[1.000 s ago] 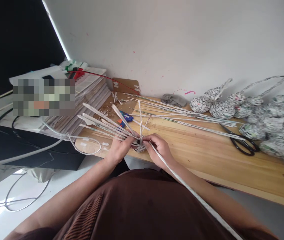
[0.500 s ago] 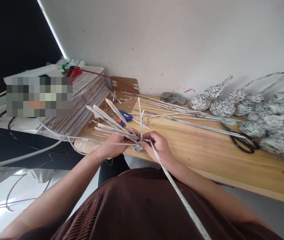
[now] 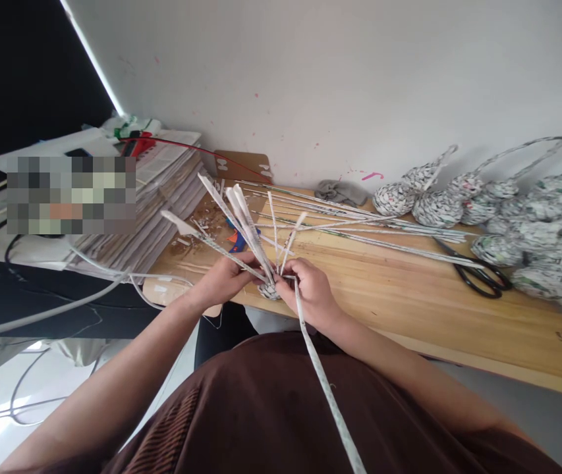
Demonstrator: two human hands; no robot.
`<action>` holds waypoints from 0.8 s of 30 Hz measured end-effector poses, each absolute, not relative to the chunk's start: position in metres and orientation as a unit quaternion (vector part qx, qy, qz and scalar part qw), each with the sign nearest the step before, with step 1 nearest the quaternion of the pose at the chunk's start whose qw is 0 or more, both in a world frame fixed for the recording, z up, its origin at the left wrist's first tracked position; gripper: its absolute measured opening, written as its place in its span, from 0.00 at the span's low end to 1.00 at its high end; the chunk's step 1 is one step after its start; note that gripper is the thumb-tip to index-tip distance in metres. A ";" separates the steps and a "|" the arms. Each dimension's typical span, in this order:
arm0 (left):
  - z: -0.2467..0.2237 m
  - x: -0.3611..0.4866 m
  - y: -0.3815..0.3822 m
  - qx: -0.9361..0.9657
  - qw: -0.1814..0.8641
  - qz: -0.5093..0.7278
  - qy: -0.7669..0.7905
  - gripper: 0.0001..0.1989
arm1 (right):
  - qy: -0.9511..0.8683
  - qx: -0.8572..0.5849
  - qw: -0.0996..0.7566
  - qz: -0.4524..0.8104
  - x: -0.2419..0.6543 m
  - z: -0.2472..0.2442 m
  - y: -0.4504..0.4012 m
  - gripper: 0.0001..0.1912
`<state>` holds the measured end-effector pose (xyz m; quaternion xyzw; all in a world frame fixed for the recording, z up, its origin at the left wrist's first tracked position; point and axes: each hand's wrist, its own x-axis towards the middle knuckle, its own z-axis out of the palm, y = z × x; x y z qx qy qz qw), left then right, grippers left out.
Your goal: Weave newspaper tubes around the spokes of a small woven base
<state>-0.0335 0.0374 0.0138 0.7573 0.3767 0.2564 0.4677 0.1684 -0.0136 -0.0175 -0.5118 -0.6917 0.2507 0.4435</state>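
Between my hands, at the table's front edge, is a small woven piece of rolled newspaper (image 3: 269,290), with several paper strips (image 3: 247,227) fanning up and away from it. My left hand (image 3: 231,280) is closed around its left side, at the base of the strips. From the right, my right hand (image 3: 310,286) pinches it where one long paper strip (image 3: 317,362) bends and runs down across my brown shirt. Fingers and strips partly cover the woven piece. Just behind my left hand lies a blue and orange tool (image 3: 236,238), partly hidden.
Long rolled paper sticks (image 3: 360,224) lie across the wooden table (image 3: 409,303). Black-handled scissors (image 3: 483,276) rest at the right, before several woven gourd-like shapes (image 3: 439,207). A grey cloth (image 3: 340,193) lies by the wall. A tall paper stack (image 3: 176,197) and cables (image 3: 97,280) stand left.
The upright strips have shifted, several now bunched together and standing steeper. The long strip's lower end has swung left across my shirt. Both hands stay at the woven piece.
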 end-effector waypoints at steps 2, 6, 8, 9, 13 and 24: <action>0.013 -0.034 0.038 0.758 0.470 0.252 0.375 0.11 | -0.694 -0.512 0.442 0.247 0.168 -0.018 -0.014 0.01; 0.013 -0.034 0.042 0.761 0.472 0.245 0.371 0.12 | -0.697 -0.510 0.441 0.246 0.169 -0.020 -0.013 0.02; 0.013 -0.034 0.045 0.764 0.469 0.246 0.368 0.12 | -0.696 -0.508 0.443 0.246 0.169 -0.021 -0.013 0.03; 0.012 -0.034 0.046 0.769 0.466 0.245 0.363 0.11 | -0.696 -0.507 0.444 0.246 0.169 -0.022 -0.013 0.04; 0.008 -0.035 0.049 0.772 0.475 0.237 0.351 0.11 | -0.700 -0.498 0.449 0.245 0.169 -0.023 -0.014 0.04; 0.011 -0.026 0.041 0.695 0.515 0.272 0.423 0.09 | -0.696 -0.509 0.447 0.240 0.166 -0.022 -0.015 0.03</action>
